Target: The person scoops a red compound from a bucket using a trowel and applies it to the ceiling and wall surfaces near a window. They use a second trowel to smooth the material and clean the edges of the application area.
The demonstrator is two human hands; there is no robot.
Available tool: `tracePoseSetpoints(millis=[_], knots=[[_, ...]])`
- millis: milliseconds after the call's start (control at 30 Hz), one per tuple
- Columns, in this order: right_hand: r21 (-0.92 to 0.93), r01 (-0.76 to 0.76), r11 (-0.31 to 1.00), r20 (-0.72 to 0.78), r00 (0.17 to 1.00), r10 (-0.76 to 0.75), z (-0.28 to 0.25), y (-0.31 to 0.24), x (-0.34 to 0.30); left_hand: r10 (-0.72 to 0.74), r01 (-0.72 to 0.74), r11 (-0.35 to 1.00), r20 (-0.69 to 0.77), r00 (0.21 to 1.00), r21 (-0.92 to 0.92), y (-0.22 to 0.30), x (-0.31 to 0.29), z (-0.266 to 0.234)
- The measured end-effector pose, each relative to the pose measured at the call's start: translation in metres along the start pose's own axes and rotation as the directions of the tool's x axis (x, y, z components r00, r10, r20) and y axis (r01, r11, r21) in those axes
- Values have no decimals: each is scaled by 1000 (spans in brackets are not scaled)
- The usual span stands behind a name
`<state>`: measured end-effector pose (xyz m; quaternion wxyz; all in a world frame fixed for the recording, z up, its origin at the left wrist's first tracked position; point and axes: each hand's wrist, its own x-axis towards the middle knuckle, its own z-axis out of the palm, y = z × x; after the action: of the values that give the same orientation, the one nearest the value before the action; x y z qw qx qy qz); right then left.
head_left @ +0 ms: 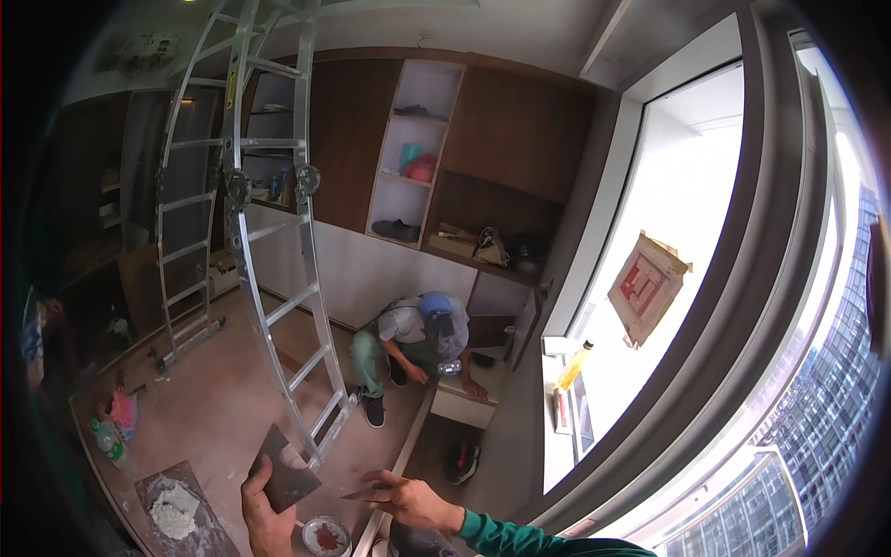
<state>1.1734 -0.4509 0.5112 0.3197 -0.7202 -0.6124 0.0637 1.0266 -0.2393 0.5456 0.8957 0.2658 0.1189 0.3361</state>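
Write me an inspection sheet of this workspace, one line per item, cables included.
Surface: brown floor with pale marks.
Job's things: dark flat plate; white material heaped on a board; round container with reddish contents.
Clutter: bottle beside a pink item, left; dark shoe, beyond the right hand.
Hands: left hand grips the plate; right hand has a thin dark piece at its fingertips, grip unclear.
Cables: nothing seen near the hands.
Surroundings: metal ladder standing ahead; crouching person beyond it; wall cabinets; bright window on the right.
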Motion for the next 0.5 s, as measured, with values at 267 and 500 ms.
tracePoseSetpoints(millis=[267, 500], knots=[[480, -147, 865, -348, 873, 341, -72, 76, 70, 28, -19, 991, -69, 997, 131, -43, 84, 13], [850, -123, 512, -159, 867, 473, -108, 159, 80, -40, 63, 978, -119, 992, 197, -50, 202, 82]])
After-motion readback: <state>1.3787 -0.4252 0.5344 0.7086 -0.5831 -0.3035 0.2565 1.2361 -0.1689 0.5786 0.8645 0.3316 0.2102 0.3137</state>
